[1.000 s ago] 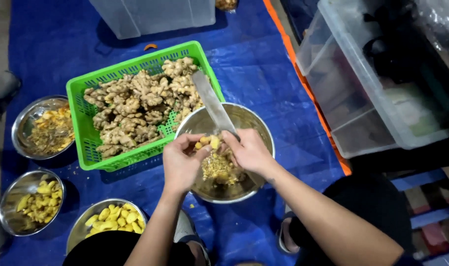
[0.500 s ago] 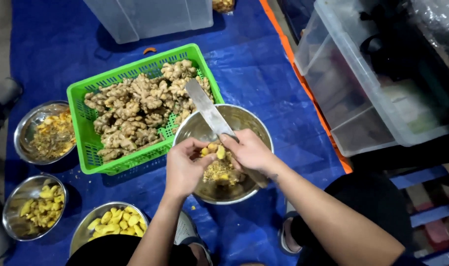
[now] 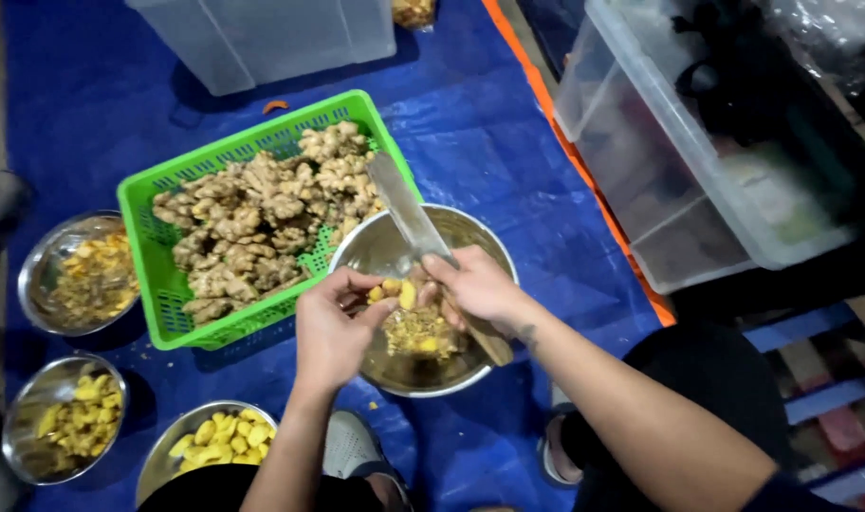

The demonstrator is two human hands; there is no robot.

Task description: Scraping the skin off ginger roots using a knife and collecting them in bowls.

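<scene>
Here, at centre frame, the left hand (image 3: 330,332) is pinching a yellow ginger piece (image 3: 406,295) over the steel bowl (image 3: 395,248), while the right hand (image 3: 475,284) is gripping a knife (image 3: 406,213). A green basket (image 3: 167,322) of ginger is sitting upper left; clear plastic bins (image 3: 660,190) are standing upper right on the blue tarp (image 3: 508,142).

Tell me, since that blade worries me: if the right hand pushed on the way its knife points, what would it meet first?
Probably the green basket of ginger roots: the right hand aims the knife there, though its height is unclear.
</scene>
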